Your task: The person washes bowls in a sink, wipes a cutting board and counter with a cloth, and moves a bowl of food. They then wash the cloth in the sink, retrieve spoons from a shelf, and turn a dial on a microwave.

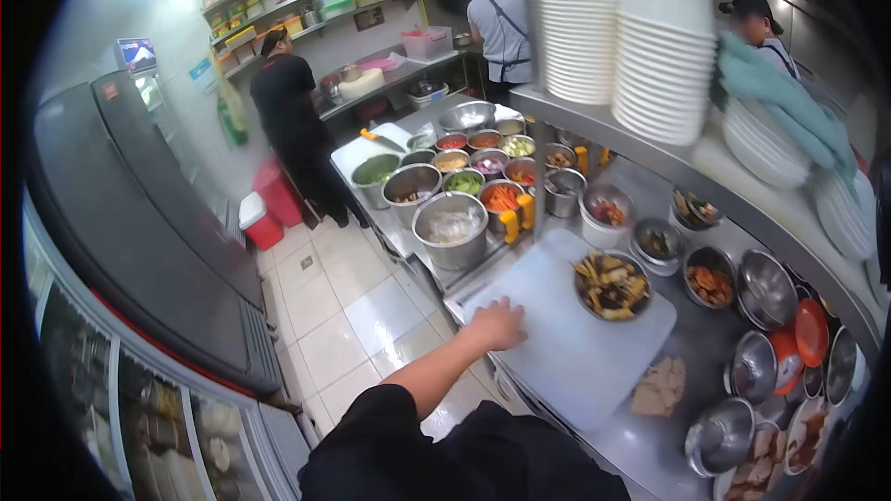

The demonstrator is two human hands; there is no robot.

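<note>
My left hand (498, 324) rests at the left edge of a white cutting board (566, 362), fingers apart, with nothing visibly held. On the board's far right part stands a metal bowl of browned, cut pieces, perhaps eggplant (613, 284). Pale flat pieces of food (660, 386) lie on the steel counter beside the board's right edge. My right hand is out of view; black clothing fills the bottom of the picture.
Metal bowls of chopped food (501, 196) and a pot with a plastic bag (451, 227) stand beyond the board. Stacked white bowls (664, 51) sit on a shelf above. Steel bowls (720, 436) crowd the right. Three people work farther back. Tiled floor (329, 350) lies left.
</note>
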